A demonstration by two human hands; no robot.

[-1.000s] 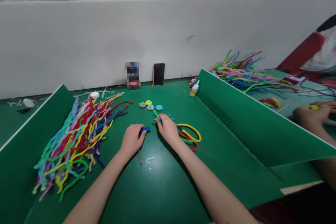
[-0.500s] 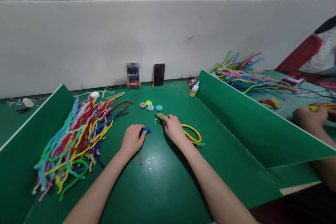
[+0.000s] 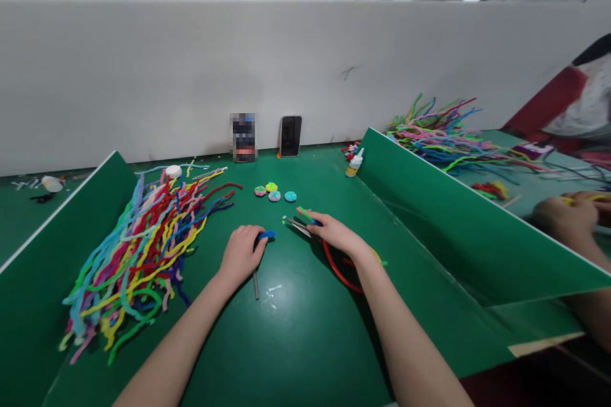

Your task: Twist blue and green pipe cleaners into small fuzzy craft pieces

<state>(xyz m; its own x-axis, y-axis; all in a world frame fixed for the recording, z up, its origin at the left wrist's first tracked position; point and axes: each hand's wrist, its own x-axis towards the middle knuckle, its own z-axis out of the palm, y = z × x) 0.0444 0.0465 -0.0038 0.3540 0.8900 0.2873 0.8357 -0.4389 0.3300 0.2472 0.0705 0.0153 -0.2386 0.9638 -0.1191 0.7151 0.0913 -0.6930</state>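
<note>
My left hand pinches a short fuzzy blue pipe cleaner piece over the table. A thin grey rod sticks out below that hand. To its right, my right hand is closed on scissors, their metal blades pointing left; the grip is partly hidden by the fingers. A green pipe cleaner end shows at its fingertips. A red loop curves under the right forearm, with a bit of yellow beyond; what these belong to is unclear. Small green scraps lie by the blade tips.
A heap of coloured pipe cleaners covers the left side. Several small round fuzzy pieces sit ahead. Two phones, one the black phone, lean on the wall. A glue bottle stands by the right divider; a co-worker's hands are beyond.
My right hand has shifted right and slightly down, and the scissor blades now show plainly. More of the red loop is visible; the yellow loop is mostly behind my forearm. My left hand stays put.
</note>
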